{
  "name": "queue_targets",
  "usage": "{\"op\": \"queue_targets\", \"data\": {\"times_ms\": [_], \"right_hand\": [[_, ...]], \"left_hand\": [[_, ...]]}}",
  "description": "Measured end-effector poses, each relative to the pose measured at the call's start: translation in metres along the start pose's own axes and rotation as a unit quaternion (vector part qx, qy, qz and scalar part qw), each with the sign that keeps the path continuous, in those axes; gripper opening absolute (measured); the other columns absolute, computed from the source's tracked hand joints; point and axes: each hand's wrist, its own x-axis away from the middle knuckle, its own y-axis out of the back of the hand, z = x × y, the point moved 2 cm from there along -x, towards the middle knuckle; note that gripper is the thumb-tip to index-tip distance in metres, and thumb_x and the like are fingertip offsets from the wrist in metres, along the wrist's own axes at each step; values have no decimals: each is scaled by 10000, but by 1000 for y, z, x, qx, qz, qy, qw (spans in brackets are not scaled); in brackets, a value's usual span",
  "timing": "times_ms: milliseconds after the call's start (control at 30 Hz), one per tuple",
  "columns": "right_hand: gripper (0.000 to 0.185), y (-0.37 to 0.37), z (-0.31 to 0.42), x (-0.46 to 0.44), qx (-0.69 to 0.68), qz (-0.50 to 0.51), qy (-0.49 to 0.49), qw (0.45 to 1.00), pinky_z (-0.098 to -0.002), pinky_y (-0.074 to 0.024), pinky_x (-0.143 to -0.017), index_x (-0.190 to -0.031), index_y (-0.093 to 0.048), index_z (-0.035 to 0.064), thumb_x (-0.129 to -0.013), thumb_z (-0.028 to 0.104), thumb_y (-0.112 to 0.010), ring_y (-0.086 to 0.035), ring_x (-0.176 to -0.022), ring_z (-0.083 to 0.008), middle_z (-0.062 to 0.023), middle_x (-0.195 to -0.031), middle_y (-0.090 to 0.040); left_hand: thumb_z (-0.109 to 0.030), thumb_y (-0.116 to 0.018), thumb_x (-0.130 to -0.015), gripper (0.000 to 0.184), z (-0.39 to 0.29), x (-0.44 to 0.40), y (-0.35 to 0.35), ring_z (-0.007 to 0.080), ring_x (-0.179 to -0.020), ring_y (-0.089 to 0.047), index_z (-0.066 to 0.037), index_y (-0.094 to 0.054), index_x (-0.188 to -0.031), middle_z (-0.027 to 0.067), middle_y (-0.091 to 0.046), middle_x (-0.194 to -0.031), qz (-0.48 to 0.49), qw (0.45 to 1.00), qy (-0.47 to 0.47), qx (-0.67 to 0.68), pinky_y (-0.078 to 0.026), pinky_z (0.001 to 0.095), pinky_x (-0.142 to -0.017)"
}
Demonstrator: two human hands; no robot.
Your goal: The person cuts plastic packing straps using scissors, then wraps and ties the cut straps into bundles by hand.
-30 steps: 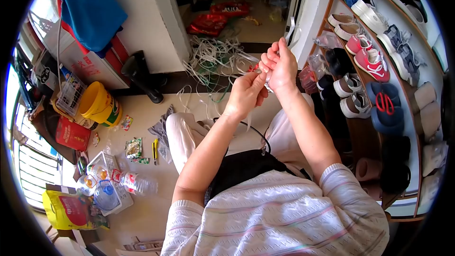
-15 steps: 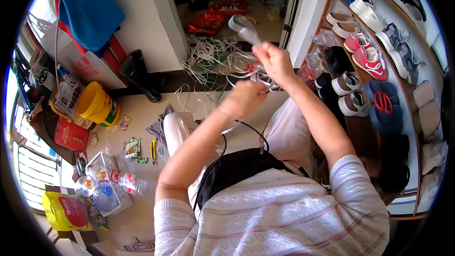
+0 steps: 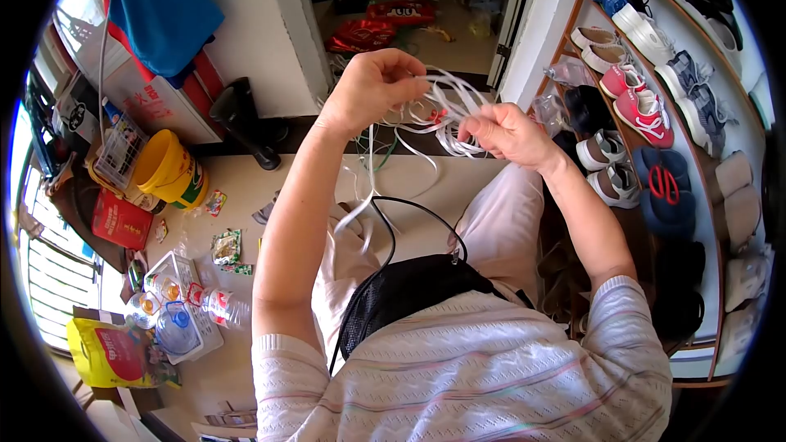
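Raised at the centre, my left hand [image 3: 375, 92] has its thumb and fingers pinched on white strapping [image 3: 446, 100]. The loops run across to my right hand [image 3: 509, 136], whose thumb and fingers close on the same bundle. Long loose ends dangle below my left hand toward my lap, and one loop curves down between the hands. Behind them, partly hidden by my hands, lies more tangled white and green strapping with a small red piece [image 3: 436, 116] in it.
A shoe rack [image 3: 634, 127] with many shoes stands at the right. On the left are black boots [image 3: 239, 123], a yellow bucket [image 3: 170, 170], a white basket [image 3: 201, 319] with bottles and a yellow bag [image 3: 106, 354]. Red packages [image 3: 364, 35] lie beyond the doorway.
My left hand has moved up and to the left, and my right hand has come down and slightly right. White loops now stretch between them, and the raised strap end is no longer above my right hand.
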Motion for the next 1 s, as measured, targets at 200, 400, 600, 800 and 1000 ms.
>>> {"op": "queue_targets", "data": {"times_ms": [200, 400, 600, 800, 1000], "right_hand": [[291, -22, -4, -31, 6, -98, 172, 980, -215, -396, -589, -911, -604, 36, -838, 318, -594, -447, -635, -40, 54, -664, -488], [278, -21, -4, -42, -3, -21, 42, 999, -236, -440, -655, -813, -634, 33, -830, 309, -606, -529, -696, -74, -5, -751, -611], [285, -8, 4, -50, -224, -91, 132, 961, -262, -477, -532, -807, -572, 20, -865, 299, -553, -538, -582, -93, -7, -641, -555], [267, 39, 14, -58, -425, -220, 170, 861, -212, -258, -417, -772, -498, 59, -841, 302, -585, -275, -441, -58, 65, -498, -287], [255, 60, 21, -47, -478, -261, 172, 821, -232, -190, -368, -640, -458, 105, -817, 228, -594, -219, -383, -73, 50, -458, -268]], "left_hand": [[-181, -580, -834, 156, 8, -11, -35, 303, -927, -577, -33, -542, -864, 165, -593, -976, 3, 879, -43, 475, -468, 429, -814], [-106, -421, -819, 180, 9, -25, -40, 286, -754, -558, -53, -474, -983, 154, -574, -873, -52, 814, -44, 577, -483, 422, -697], [-285, -482, -896, 472, 8, -26, -41, 254, -891, -567, 17, -349, -1233, 169, -564, -1014, -122, 918, -88, 366, -438, 356, -828], [-313, -502, -887, 365, 48, 8, -81, 117, -535, -533, 22, -549, -1024, 71, -584, -707, 225, 917, 90, 318, -410, 211, -462], [-298, -591, -841, 283, 46, 9, -82, 42, -474, -342, -26, -624, -912, -18, -479, -589, 135, 930, 80, 333, -257, 184, -425]]}}
